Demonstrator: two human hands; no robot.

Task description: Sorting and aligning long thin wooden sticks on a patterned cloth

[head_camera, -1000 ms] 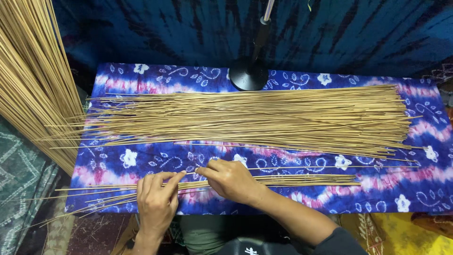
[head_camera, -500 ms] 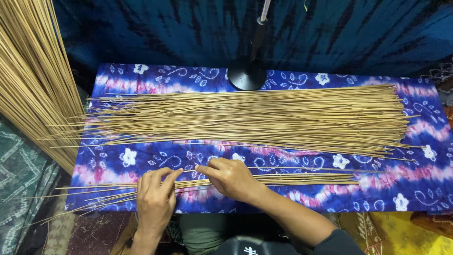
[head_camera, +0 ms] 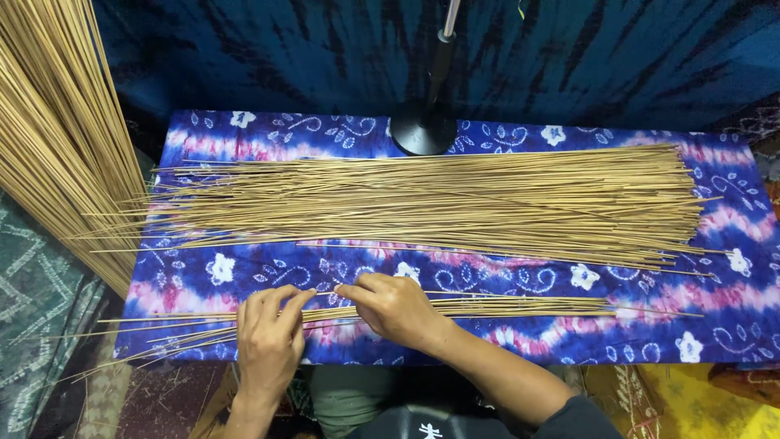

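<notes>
A small bundle of thin tan sticks (head_camera: 520, 307) lies along the near edge of a table covered with a blue and pink flowered cloth (head_camera: 244, 280). My left hand (head_camera: 268, 337) rests on the bundle's left part, fingers curled over the sticks. Just right of it, my right hand (head_camera: 394, 307) pinches the same sticks between thumb and fingers. The fingertips of the two hands almost meet. A wide, flat pile of the same long sticks (head_camera: 431, 203) spreads across the middle of the table, beyond both hands.
A round black stand base (head_camera: 422, 134) with an upright pole sits at the table's far edge. A thick sheaf of long sticks (head_camera: 49, 122) leans at the left. Dark blue fabric hangs behind. Patterned cloth and stick scraps lie on the floor at left.
One loose stick that lay just beyond the small bundle has been drawn in toward it. Both hands have shifted only slightly.
</notes>
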